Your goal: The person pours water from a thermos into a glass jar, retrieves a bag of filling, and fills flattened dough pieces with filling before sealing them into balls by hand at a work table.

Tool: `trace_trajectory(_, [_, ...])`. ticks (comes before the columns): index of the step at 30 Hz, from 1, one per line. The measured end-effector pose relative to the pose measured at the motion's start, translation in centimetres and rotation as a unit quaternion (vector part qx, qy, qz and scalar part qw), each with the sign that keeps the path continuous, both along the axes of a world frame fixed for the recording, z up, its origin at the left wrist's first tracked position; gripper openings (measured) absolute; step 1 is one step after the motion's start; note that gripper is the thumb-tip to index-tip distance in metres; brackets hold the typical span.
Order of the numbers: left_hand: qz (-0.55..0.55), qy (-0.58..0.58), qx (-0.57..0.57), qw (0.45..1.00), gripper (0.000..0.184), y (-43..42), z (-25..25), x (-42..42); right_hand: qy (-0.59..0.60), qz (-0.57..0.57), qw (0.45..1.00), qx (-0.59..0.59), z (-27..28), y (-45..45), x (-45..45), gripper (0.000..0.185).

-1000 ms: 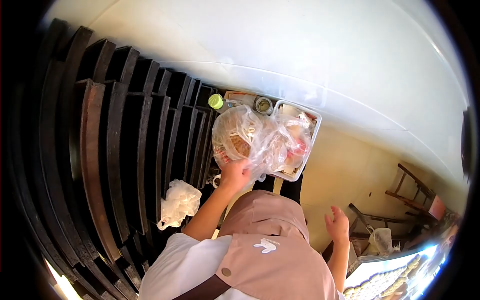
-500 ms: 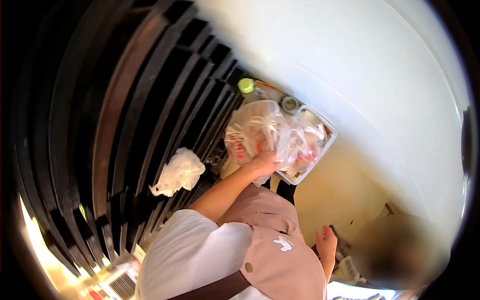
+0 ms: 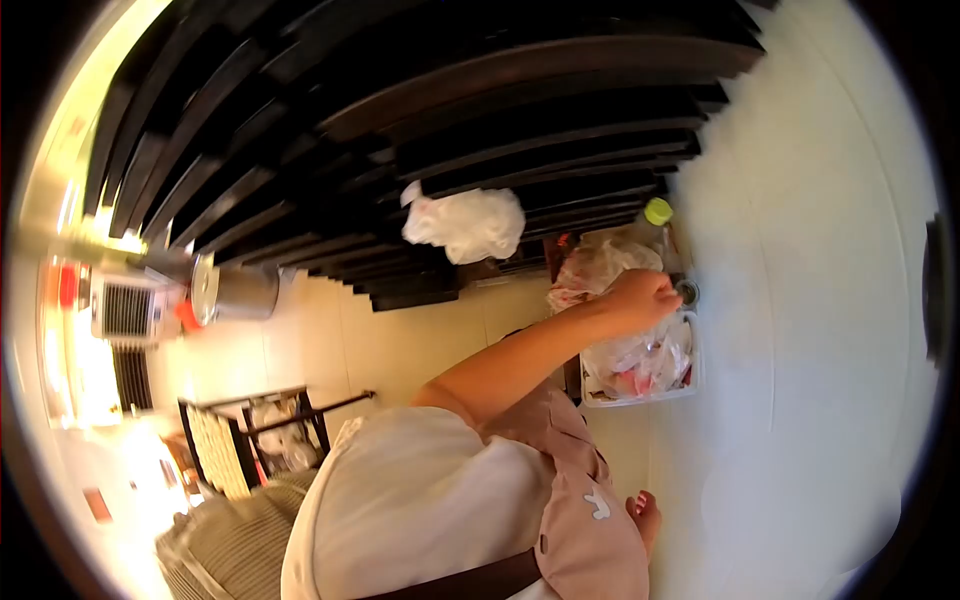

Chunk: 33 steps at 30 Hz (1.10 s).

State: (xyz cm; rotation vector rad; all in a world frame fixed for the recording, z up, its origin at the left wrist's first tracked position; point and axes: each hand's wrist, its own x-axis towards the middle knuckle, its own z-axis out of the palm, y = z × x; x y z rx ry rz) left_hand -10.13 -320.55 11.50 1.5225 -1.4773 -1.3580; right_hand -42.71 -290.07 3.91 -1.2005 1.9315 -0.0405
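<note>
My left hand [image 3: 643, 302] reaches over a storage box and clear plastic bags, its fingers curled closed near a small glass jar [image 3: 688, 292]. Whatever lies in the fingers is hidden. Under and beside that hand is a crumpled clear plastic bag [image 3: 600, 268] with red print. Another clear bag [image 3: 640, 365] with red marks sits in the white plastic box [image 3: 697, 372]. My right hand [image 3: 645, 512] hangs low by the pink apron [image 3: 575, 480], fingers loosely bent and apart, with nothing seen in it.
A white plastic bag [image 3: 468, 224] rests by the dark slatted wooden structure [image 3: 560, 70]. A bottle with a green cap [image 3: 657, 211] stands beyond the box, against the white wall [image 3: 800, 300]. At left are a metal pot [image 3: 240, 293] and a dark-framed rack [image 3: 255, 425].
The view has turned, bringing the room at left into sight. My left hand has moved off the red-printed bag toward the jar, its fingers now closed. The right hand still hangs low.
</note>
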Motion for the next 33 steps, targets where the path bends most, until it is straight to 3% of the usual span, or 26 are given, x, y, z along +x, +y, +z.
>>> trace_trajectory(2, [0.122,-0.007,-0.037,0.992,0.033,-0.4,0.2,-0.8,0.011,0.046,0.999,0.001,-0.4,-0.4,-2.3,0.039])
trace_trajectory(6, [0.148,-0.057,-0.052,0.986,0.037,-1.2,2.3,-1.0,0.024,0.088,0.996,-0.003,0.6,-2.3,-5.6,0.04])
trace_trajectory(7, [0.15,-0.096,-0.076,0.981,0.038,-0.7,4.2,-0.8,0.026,0.104,0.994,-0.006,0.1,-2.7,-6.4,0.041])
trace_trajectory(9, [0.195,-0.063,-0.077,0.976,0.038,1.5,8.1,-0.6,0.029,0.136,0.99,-0.014,-1.0,-2.9,-8.8,0.044])
trace_trajectory(12, [0.238,-0.008,-0.107,0.965,0.038,4.8,13.0,1.3,-0.005,0.222,0.975,0.018,-6.8,-4.5,-14.1,0.041])
trace_trajectory(15, [0.267,0.045,-0.128,0.954,0.039,8.5,17.6,4.6,-0.099,0.207,0.973,0.029,-11.7,-5.6,-15.7,0.051])
trace_trajectory(16, [0.267,0.063,-0.119,0.954,0.04,9.9,19.0,6.0,0.006,0.321,0.947,0.004,-2.5,-8.0,-8.3,0.049])
trace_trajectory(19, [0.277,0.114,-0.062,0.952,0.043,14.2,22.4,9.4,0.01,0.395,0.918,-0.041,-1.6,-11.6,-4.4,0.044])
trace_trajectory(25, [0.312,0.157,-0.033,0.936,0.046,20.8,20.5,15.0,0.079,0.478,0.873,-0.059,2.0,-17.6,5.9,0.039])
trace_trajectory(26, [0.315,0.158,-0.018,0.936,0.048,21.8,20.6,16.3,0.07,0.48,0.871,-0.082,2.5,-17.9,7.4,0.038])
trace_trajectory(29, [0.326,0.099,-0.016,0.94,0.05,24.6,19.6,20.1,-0.185,0.445,0.862,-0.158,-0.2,-19.1,10.9,0.037])
trace_trajectory(32, [0.344,0.11,-0.018,0.932,0.051,27.3,17.4,24.1,-0.186,0.372,0.908,0.058,3.8,-18.7,21.5,0.039])
trace_trajectory(33, [0.36,0.125,-0.011,0.925,0.051,28.2,17.1,25.7,-0.234,0.376,0.896,0.036,7.5,-16.8,27.1,0.037])
